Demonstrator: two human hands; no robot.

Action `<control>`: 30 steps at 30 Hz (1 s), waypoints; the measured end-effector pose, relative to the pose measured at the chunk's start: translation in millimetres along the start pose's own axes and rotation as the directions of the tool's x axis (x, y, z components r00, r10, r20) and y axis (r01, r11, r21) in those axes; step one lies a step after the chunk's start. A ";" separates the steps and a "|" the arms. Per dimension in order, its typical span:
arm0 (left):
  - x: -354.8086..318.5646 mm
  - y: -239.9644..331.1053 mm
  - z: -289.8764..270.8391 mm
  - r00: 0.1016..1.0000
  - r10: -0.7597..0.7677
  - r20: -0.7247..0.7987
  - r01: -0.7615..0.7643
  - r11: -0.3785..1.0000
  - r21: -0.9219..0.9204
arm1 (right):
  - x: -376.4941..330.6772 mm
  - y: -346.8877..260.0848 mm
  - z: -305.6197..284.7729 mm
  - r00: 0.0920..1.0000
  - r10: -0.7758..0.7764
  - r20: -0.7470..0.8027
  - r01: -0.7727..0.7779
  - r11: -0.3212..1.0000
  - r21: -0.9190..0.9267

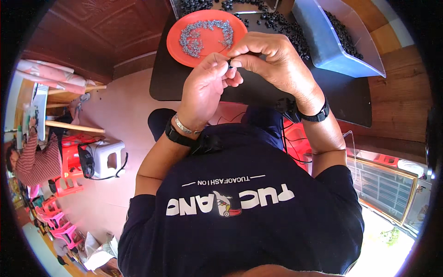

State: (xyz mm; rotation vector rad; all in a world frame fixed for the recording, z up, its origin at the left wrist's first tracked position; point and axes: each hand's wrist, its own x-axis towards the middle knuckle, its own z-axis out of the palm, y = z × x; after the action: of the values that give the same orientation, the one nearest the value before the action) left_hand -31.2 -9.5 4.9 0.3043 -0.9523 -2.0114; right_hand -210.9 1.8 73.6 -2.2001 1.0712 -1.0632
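My left hand point(205, 78) and my right hand point(272, 57) meet fingertip to fingertip above the near edge of a black table point(184, 87). Between the fingertips sits a small dark part point(230, 63), pinched from both sides and mostly hidden. Just beyond my hands lies an orange plate point(177, 39) with several small grey metal pieces point(203, 34) spread in a ring. Many small black parts point(281, 25) are heaped on the table behind my right hand. Both wrists wear black bands, and the left also has a silver bracelet.
A blue plastic bin point(323, 44) holding more black parts stands at the table's far right. A white stool point(108, 159) and red stools point(69, 161) stand on the floor to my left, where another person point(32, 161) in a striped top sits.
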 end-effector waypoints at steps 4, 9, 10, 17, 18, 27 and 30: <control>-0.8 3.1 8.2 0.998 0.001 -0.060 -0.007 0.996 -0.093 | -6.8 -5.6 8.9 0.996 0.078 -0.040 -0.072 0.988 0.134; 1.8 3.8 14.2 0.994 -0.014 -0.106 -0.003 0.987 -0.159 | -14.4 1.7 33.5 0.958 -0.015 -0.285 0.020 1.000 0.015; 1.9 4.0 14.0 0.996 -0.022 -0.088 0.007 0.987 -0.161 | -14.7 2.1 36.3 0.941 -0.033 -0.336 0.026 0.999 -0.024; 3.5 3.7 13.7 0.996 -0.044 -0.078 0.029 0.983 -0.184 | -14.0 3.1 42.8 0.888 -0.113 -0.447 0.063 0.990 -0.126; 3.7 2.9 13.1 0.996 -0.051 -0.070 0.036 0.980 -0.195 | -14.3 3.6 42.6 0.888 -0.113 -0.446 0.063 0.990 -0.126; 1.9 0.3 6.9 0.998 -0.062 -0.007 0.059 0.971 -0.233 | -17.4 9.3 40.3 0.925 -0.027 -0.380 0.078 0.989 0.121; 0.7 0.2 8.6 0.999 -0.050 0.012 0.051 0.972 -0.228 | -20.0 11.6 42.9 0.930 0.047 -0.365 0.063 0.957 0.284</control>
State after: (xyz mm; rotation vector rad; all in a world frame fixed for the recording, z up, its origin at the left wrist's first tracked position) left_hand -36.0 -5.8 11.0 0.1974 -0.7137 -2.1458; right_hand -189.4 14.3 31.6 -1.8130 0.9763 -1.5749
